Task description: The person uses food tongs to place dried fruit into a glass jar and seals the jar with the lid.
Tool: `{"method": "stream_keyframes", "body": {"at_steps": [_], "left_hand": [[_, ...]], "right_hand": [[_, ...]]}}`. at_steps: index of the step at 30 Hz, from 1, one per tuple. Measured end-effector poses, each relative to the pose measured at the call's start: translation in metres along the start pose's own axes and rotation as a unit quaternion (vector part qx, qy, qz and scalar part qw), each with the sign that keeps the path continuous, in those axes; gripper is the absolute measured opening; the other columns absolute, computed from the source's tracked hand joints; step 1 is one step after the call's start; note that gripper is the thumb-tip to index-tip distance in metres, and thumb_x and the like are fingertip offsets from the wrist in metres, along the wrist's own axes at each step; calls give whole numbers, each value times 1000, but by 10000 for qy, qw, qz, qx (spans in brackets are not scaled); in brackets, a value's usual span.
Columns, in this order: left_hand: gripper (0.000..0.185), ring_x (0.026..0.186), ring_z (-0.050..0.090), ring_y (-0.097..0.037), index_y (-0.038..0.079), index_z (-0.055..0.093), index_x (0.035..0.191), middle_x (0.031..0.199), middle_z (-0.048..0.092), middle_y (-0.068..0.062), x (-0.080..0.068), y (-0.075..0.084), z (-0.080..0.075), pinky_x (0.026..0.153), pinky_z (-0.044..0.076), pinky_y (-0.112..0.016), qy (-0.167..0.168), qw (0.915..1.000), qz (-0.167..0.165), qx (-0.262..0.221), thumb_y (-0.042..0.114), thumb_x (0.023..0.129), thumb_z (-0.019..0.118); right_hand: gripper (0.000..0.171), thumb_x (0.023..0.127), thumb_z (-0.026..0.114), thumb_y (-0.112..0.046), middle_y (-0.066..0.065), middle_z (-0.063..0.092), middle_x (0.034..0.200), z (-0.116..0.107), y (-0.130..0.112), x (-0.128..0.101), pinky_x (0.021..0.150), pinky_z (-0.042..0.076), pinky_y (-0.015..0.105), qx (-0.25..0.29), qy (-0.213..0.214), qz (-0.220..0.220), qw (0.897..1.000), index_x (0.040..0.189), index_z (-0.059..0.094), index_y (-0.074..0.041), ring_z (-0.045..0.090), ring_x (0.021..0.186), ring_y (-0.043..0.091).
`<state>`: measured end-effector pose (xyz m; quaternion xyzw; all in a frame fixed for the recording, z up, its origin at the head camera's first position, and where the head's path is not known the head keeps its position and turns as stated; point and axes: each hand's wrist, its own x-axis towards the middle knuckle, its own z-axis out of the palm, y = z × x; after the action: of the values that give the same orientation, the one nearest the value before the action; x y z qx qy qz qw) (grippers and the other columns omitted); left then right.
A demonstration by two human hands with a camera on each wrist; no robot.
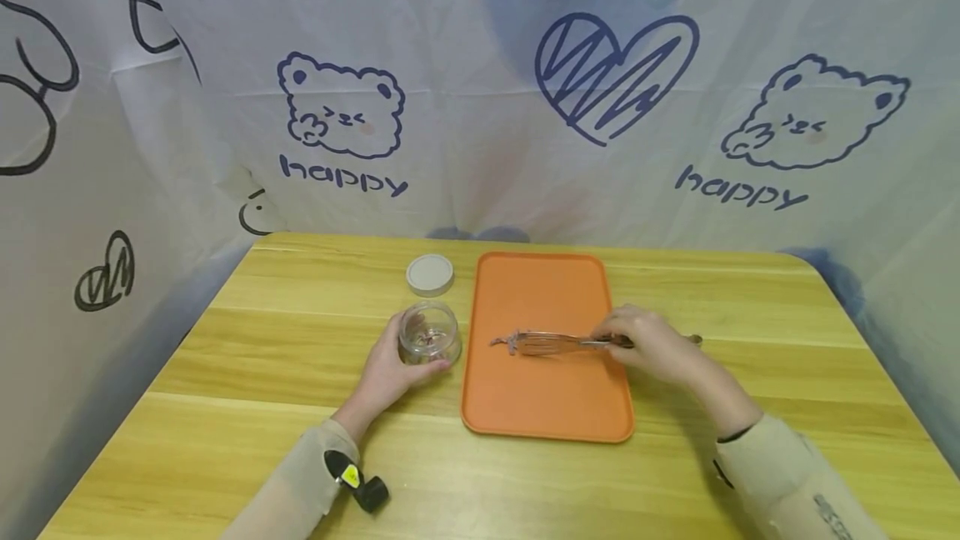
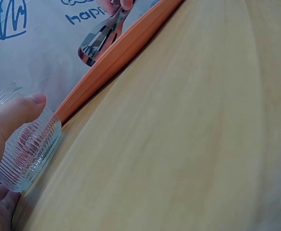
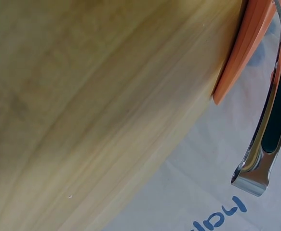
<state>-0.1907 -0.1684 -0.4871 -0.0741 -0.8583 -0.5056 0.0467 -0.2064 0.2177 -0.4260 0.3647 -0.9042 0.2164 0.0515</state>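
Sleeves frame the near table edge; left hand (image 1: 386,369) cups the open glass jar (image 1: 428,333) beside its lid (image 1: 430,274); right hand (image 1: 647,343) grips metal tongs (image 1: 551,343) pinching a small morsel over the orange tray (image 1: 547,407); likely mid-transfer, needing steady aim.
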Motion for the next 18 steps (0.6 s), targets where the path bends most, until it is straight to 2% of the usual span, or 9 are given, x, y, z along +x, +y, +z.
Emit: {"method": "stream_keyframes", "body": {"at_steps": [18], "left_hand": [[95, 127, 43, -28, 11, 37, 141, 137, 50, -10, -1, 0, -1, 109, 32, -45, -20, 10000, 5, -7, 32, 65, 89]], "right_hand": [[15, 83, 71, -1, 0, 65, 94, 4, 1, -3, 71, 52, 34, 51, 188, -86, 9998, 95, 72, -10, 59, 87, 17]]}}
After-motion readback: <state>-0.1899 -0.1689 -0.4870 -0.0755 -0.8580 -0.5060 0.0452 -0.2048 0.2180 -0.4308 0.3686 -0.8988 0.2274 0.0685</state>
